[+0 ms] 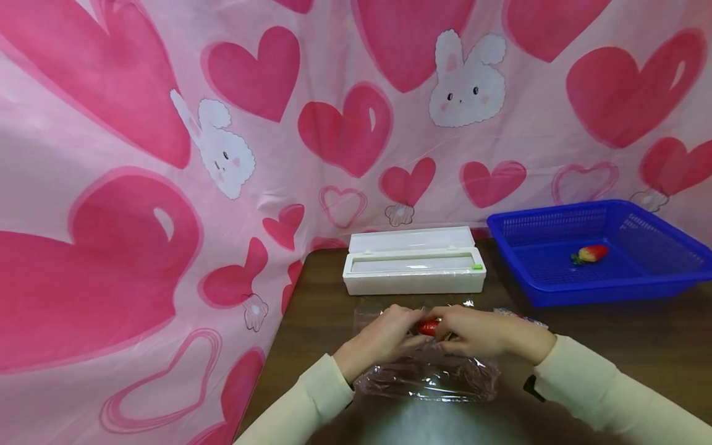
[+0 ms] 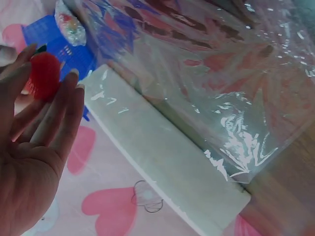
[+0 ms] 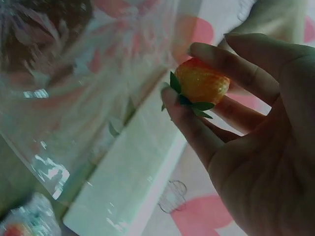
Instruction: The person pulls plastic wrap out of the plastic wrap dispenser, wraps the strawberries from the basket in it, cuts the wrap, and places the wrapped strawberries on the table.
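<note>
A red strawberry (image 1: 428,327) with green leaves is held between both hands, above a sheet of clear plastic film (image 1: 434,377) on the table. My left hand (image 1: 384,337) holds it from the left; in the left wrist view, thumb and fingers curve around the red fruit (image 2: 44,76). From the other side, my right hand (image 1: 473,330) pinches it, with thumb and fingertips near the leafy end in the right wrist view, where the strawberry's (image 3: 202,83) paler side shows. In the head view the fingers cover much of the fruit.
Behind the film stands a white film dispenser box (image 1: 414,281), its lid raised. A blue basket (image 1: 556,293) at the back right holds another strawberry (image 1: 592,253). Beside the right forearm lies a plastic-wrapped bundle (image 2: 70,23), partly hidden in the head view. A heart-patterned cloth hangs behind the table.
</note>
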Motion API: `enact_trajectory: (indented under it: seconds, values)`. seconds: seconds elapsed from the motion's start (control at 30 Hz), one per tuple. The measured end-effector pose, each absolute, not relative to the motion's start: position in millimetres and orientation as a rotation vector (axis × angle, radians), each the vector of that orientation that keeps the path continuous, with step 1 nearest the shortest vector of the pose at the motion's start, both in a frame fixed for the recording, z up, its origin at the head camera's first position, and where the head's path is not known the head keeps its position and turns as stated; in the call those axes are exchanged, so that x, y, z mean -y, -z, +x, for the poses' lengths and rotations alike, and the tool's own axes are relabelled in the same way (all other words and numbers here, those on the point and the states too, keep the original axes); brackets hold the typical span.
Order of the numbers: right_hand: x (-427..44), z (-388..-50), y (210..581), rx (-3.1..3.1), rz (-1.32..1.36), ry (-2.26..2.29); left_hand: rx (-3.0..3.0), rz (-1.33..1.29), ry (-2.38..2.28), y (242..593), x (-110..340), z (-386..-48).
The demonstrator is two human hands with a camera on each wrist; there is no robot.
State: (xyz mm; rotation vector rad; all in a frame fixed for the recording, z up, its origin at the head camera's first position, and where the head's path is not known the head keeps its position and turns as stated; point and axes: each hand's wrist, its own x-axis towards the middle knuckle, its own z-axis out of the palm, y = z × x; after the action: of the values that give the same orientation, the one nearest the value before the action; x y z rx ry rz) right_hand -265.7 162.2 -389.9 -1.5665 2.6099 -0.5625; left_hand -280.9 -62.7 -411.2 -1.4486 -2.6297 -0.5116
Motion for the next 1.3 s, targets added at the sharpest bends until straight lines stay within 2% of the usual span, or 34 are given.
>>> enact_trajectory:
  seconds: [0.57, 0.83, 1.3]
  values:
    - [-148.2, -250.0, 448.6, -2.746, -1.592, 0.344, 2.702, -1.435, 0.219, 450.2, 66.5, -284.8]
    - [-153.2, -242.8, 449.0, -2.697, -1.414, 0.420, 2.809, -1.422, 0.267, 453.0, 70.5, -282.5]
    - [-163.2, -236.3, 447.1, -2.660, -1.418, 0.477, 2.917, -1.408, 0.294, 454.2, 70.7, -280.4]
